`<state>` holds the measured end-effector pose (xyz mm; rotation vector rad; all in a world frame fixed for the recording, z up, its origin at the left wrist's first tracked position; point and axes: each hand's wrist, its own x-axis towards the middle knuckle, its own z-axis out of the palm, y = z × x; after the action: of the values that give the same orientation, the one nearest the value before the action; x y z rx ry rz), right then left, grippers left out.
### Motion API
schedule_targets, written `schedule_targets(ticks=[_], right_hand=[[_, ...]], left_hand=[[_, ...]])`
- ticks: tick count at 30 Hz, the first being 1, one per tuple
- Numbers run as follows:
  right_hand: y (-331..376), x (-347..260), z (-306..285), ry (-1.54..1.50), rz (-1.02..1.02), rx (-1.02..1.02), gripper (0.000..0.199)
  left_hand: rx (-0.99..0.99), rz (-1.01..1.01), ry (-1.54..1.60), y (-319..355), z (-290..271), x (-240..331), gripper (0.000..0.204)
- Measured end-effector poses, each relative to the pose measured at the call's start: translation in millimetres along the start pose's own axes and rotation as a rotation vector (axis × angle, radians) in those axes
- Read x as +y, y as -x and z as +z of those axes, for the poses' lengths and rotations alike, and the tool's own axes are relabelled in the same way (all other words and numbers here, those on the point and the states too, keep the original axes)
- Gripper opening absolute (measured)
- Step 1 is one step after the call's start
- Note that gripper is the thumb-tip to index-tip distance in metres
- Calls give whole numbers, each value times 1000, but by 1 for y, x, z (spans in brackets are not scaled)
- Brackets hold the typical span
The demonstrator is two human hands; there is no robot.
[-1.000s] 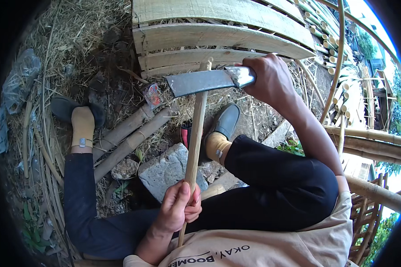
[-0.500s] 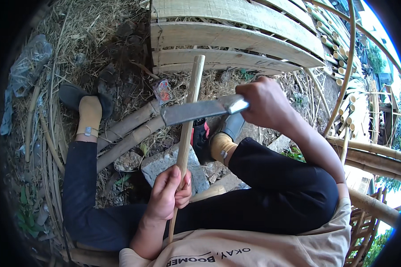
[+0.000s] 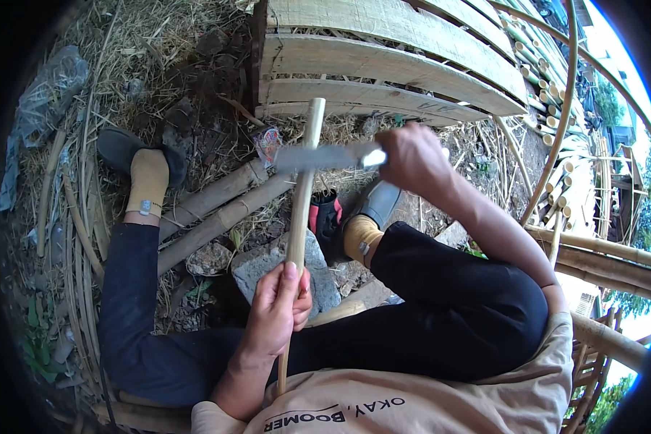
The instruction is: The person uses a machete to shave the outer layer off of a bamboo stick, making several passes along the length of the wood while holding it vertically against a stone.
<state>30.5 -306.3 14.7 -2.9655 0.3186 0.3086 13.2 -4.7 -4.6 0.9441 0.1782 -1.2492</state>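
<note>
My left hand [image 3: 278,307] grips 1 pale bamboo stick [image 3: 301,195] upright over the grey stone [image 3: 267,264] between my legs. My right hand [image 3: 412,159] is closed on the cleaver [image 3: 325,157], blade against the stick's upper part. Its far end looks smooth; I judge most trimming remains.

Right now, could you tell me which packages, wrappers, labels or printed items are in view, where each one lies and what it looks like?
Small crumpled snack wrapper: on the dirt left of the knife blade, reddish and silvery.
Clear plastic bag: far left on the straw, crumpled, greyish.
Printed lettering: on the person's beige shirt, bottom edge, dark.
No signs or screens.
</note>
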Motion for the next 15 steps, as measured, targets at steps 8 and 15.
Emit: schedule_targets(ticks=[8,15], right_hand=[[-1,23,-10,77,-9,228,14],[-10,56,-46,171,110,355,16]], left_hand=[[-83,-34,9,4,0,-4,37],[-139,18,-34,20,6,4,37]])
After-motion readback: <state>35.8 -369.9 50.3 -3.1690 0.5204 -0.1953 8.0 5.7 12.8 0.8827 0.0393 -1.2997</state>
